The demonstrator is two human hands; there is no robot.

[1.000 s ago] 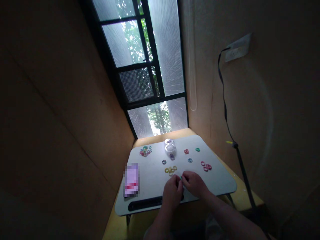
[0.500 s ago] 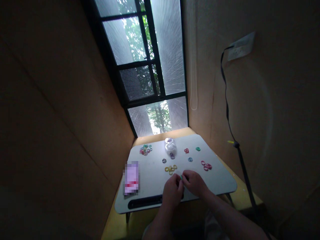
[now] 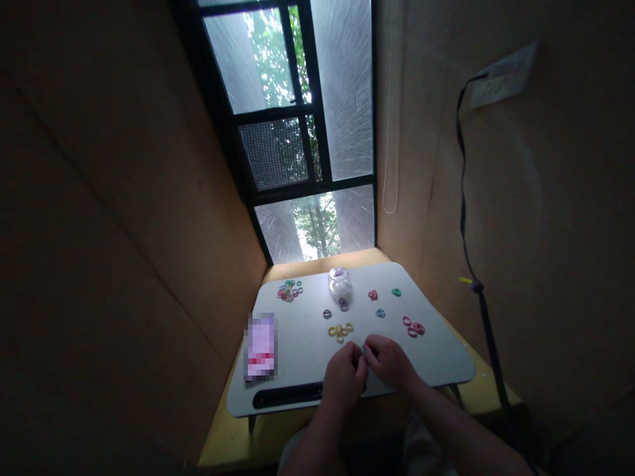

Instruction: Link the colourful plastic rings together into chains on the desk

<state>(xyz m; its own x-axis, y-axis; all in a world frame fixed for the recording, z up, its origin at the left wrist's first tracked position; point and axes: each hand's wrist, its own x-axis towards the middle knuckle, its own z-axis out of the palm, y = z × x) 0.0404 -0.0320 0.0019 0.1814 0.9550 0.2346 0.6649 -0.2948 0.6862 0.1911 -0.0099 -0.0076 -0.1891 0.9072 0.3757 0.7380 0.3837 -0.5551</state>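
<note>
My left hand (image 3: 343,375) and my right hand (image 3: 389,362) meet above the near part of the white folding table (image 3: 297,350). Both are closed, thumbs and fingertips pinched together around a small green band (image 3: 362,350); most of it is hidden by the fingers. Just beyond them lies a group of yellow bands (image 3: 340,331). Pink bands (image 3: 413,327) rest to the right of my right hand. Farther back are small clusters of blue (image 3: 380,313), red (image 3: 373,295) and green bands (image 3: 396,291), plus a dark one (image 3: 327,314).
A clear plastic container (image 3: 340,284) stands at the back middle, with a purple band (image 3: 344,304) by its front. A mixed pile of bands (image 3: 289,291) lies back left. A blurred-out lilac packet-like item (image 3: 260,345) is at left. Along the near edge runs a black slot (image 3: 288,395).
The camera view has shifted slightly, so the window and table sit a little higher. Both hands keep pinching the green band in nearly the same place.
</note>
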